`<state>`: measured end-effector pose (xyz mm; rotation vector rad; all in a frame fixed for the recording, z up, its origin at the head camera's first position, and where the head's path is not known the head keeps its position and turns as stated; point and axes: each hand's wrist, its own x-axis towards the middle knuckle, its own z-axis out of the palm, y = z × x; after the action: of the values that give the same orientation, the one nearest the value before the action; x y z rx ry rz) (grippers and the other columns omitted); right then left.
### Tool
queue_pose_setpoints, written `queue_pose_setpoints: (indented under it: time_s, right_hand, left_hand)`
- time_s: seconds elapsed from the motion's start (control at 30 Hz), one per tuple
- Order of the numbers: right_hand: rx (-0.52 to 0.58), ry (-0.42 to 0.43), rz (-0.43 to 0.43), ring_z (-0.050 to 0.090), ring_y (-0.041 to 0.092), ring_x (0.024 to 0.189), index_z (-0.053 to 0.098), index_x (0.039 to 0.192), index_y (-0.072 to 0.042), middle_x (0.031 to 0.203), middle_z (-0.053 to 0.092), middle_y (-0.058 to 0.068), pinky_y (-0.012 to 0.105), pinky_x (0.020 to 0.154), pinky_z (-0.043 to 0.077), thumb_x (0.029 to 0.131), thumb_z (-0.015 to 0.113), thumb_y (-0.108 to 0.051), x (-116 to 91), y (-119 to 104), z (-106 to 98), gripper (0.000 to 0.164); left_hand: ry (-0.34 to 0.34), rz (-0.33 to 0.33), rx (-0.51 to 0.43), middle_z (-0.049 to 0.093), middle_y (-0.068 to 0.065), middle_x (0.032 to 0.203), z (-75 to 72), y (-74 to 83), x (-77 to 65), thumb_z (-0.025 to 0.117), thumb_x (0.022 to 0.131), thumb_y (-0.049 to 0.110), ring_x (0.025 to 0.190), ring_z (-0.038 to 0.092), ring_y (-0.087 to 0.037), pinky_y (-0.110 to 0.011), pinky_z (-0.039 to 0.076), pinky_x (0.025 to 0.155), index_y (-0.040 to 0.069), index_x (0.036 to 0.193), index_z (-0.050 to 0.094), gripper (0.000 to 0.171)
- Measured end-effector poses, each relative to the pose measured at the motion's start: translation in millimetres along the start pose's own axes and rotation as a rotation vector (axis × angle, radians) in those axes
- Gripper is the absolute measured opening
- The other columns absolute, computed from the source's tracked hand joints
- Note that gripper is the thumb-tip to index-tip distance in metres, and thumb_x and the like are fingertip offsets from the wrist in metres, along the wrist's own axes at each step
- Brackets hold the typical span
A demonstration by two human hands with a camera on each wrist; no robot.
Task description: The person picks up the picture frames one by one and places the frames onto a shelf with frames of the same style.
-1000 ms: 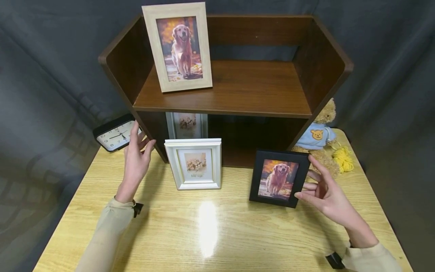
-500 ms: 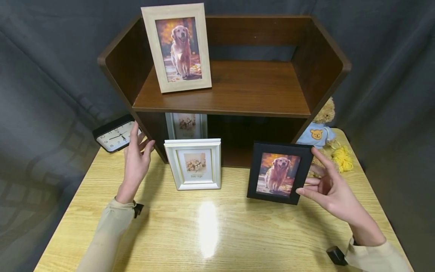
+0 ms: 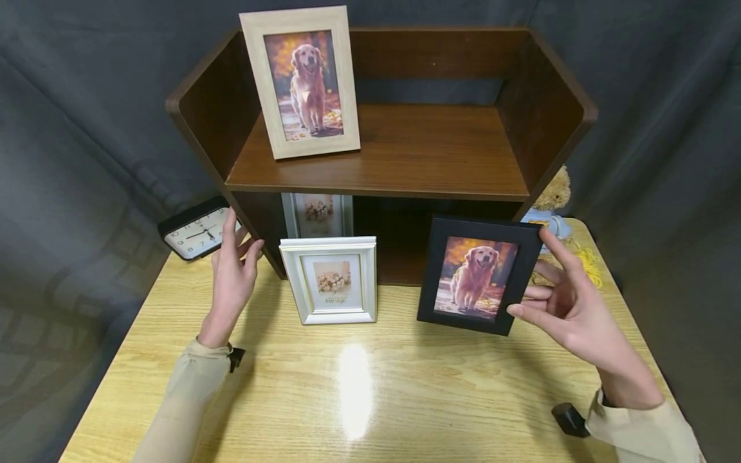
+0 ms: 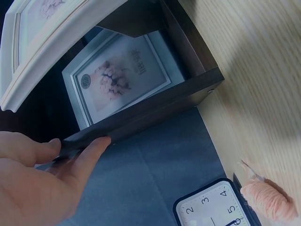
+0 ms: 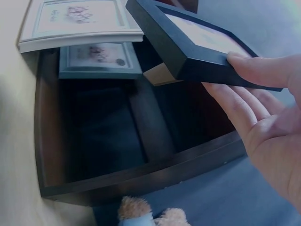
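Observation:
My right hand (image 3: pixel 573 315) holds a black photo frame (image 3: pixel 425 276) with a dog picture by its right edge. In the right wrist view the thumb presses the frame's side and the other fingers lie behind it. The frame is raised above the table, before the lower opening of a dark brown shelf (image 3: pixel 417 167). My left hand (image 3: pixel 231 276) grips the shelf's left side panel (image 4: pixel 141 117), thumb on one side and a finger on the other. A white photo frame (image 3: pixel 369 283) with a flower picture stands on the table in front of the shelf.
A cream photo frame (image 3: pixel 352 96) stands on the upper shelf at left; a grey-green one (image 3: pixel 347 215) is inside below. A clock (image 3: pixel 199 235) is left of the shelf, by pink yarn (image 4: pixel 268 200). A teddy bear (image 3: pixel 552 190) and yellow yarn (image 3: pixel 590 263) are at right.
My right hand has lifted the black photo frame upward, from low over the table to higher before the shelf's lower opening. The left hand stays at the side panel.

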<state>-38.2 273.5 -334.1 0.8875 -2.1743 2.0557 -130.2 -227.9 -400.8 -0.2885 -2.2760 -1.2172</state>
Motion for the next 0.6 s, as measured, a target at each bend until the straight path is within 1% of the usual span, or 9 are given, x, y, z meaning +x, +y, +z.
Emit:
queue_pose_setpoints:
  time_s: [0.13, 0.27, 0.43, 0.5, 0.6]
  right_hand:
    - [0.034, -0.011, -0.057, 0.071, 0.019, 0.121, 0.014, 0.174, -0.016, 0.155, 0.056, 0.007, 0.033, 0.093, 0.059, 0.089, 0.074, 0.021, 8, -5, -1, 0.111]
    - [0.045, -0.015, -0.102, 0.071, 0.022, 0.122, 0.016, 0.174, -0.017, 0.158, 0.053, 0.012, 0.034, 0.093, 0.058, 0.091, 0.079, 0.01, 16, -12, -2, 0.108]
    - [0.013, 0.001, -0.114, 0.071, 0.021, 0.123, 0.017, 0.174, -0.017, 0.161, 0.049, 0.013, 0.033, 0.093, 0.057, 0.09, 0.08, 0.008, 24, -22, -1, 0.108]
    - [0.026, 0.004, -0.126, 0.071, 0.022, 0.123, 0.017, 0.174, -0.017, 0.163, 0.045, 0.015, 0.034, 0.093, 0.057, 0.09, 0.079, 0.011, 27, -25, -1, 0.108]
    - [0.039, 0.009, -0.144, 0.07, 0.023, 0.124, 0.019, 0.174, -0.017, 0.167, 0.039, 0.017, 0.034, 0.093, 0.058, 0.09, 0.08, 0.01, 32, -29, 1, 0.107]
  left_hand:
    - [0.007, 0.003, -0.005, 0.054, -0.019, 0.156, 1.2, 0.2, 0.1, 0.061, 0.1, -0.018, 0.134, 0.06, -0.043, -0.019, 0.053, 0.1, 0.012, 0.171, 0.028, 0.083]
    - [0.007, 0.0, -0.007, 0.053, -0.018, 0.157, 1.2, 0.6, 0.6, 0.06, 0.1, -0.018, 0.135, 0.058, -0.042, -0.018, 0.052, 0.1, 0.012, 0.171, 0.029, 0.083]
    - [0.003, -0.005, -0.011, 0.053, -0.016, 0.159, 1.2, 0.5, 0.6, 0.06, 0.101, -0.018, 0.136, 0.058, -0.041, -0.018, 0.052, 0.101, 0.014, 0.171, 0.028, 0.083]
    - [0.004, -0.005, -0.012, 0.053, -0.016, 0.159, 1.4, 0.4, 0.2, 0.06, 0.101, -0.018, 0.136, 0.058, -0.042, -0.017, 0.052, 0.1, 0.014, 0.171, 0.029, 0.083]
    - [0.004, -0.004, -0.012, 0.053, -0.017, 0.158, 1.4, 0.3, 0.2, 0.06, 0.101, -0.018, 0.135, 0.059, -0.042, -0.016, 0.051, 0.1, 0.014, 0.171, 0.029, 0.083]
